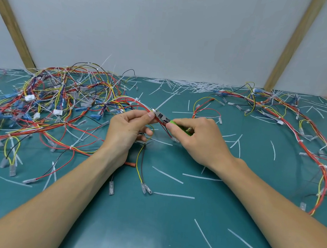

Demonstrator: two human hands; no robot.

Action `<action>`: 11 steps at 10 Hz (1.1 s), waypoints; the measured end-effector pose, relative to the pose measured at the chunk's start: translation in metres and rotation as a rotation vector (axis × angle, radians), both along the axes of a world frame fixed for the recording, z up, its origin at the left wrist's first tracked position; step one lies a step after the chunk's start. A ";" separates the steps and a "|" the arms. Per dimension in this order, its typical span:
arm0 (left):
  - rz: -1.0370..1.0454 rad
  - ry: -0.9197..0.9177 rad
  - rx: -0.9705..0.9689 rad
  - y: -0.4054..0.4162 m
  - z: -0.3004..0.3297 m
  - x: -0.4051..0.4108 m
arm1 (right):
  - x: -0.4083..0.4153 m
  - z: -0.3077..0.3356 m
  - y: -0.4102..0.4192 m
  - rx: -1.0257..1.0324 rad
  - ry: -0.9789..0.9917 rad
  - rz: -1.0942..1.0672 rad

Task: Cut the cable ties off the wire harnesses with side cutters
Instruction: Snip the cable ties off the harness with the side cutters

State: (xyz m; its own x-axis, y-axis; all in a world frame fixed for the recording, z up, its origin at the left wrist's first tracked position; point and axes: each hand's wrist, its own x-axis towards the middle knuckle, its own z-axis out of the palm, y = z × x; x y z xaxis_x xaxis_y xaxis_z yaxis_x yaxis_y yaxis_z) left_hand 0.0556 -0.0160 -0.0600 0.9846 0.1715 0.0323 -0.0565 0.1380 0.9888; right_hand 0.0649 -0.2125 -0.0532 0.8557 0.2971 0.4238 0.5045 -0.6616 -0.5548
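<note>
My left hand point(127, 129) pinches a bundle of red wires point(140, 106) of a wire harness, lifted just above the green mat. My right hand point(199, 138) grips green-handled side cutters point(166, 119); their metal jaws point up-left and sit at a white cable tie point(154, 109) on that bundle, right beside my left thumb. Yellow and black wires point(141, 161) of the same harness hang down toward me and end in clear terminals point(146, 188).
A tangled heap of harnesses point(51, 97) with blue and white connectors fills the left of the mat. Another long harness point(307, 137) curves along the right side. Cut white tie pieces point(173, 195) lie scattered over the green mat point(158, 233). A white wall with wooden battens stands behind.
</note>
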 end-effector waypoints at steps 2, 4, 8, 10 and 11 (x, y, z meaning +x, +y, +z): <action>0.003 0.008 -0.007 -0.001 0.000 0.000 | 0.001 0.002 -0.001 0.035 0.026 0.004; 0.000 0.007 -0.003 -0.001 0.000 0.000 | 0.001 0.003 -0.002 0.077 0.062 0.009; 0.005 0.009 0.005 -0.001 0.002 -0.002 | 0.002 0.004 -0.001 0.090 0.083 -0.004; 0.004 0.014 0.005 -0.002 0.002 -0.002 | 0.001 0.005 -0.001 0.095 0.087 -0.008; 0.001 0.014 0.001 -0.002 0.002 -0.002 | 0.001 0.004 -0.001 0.085 0.084 -0.015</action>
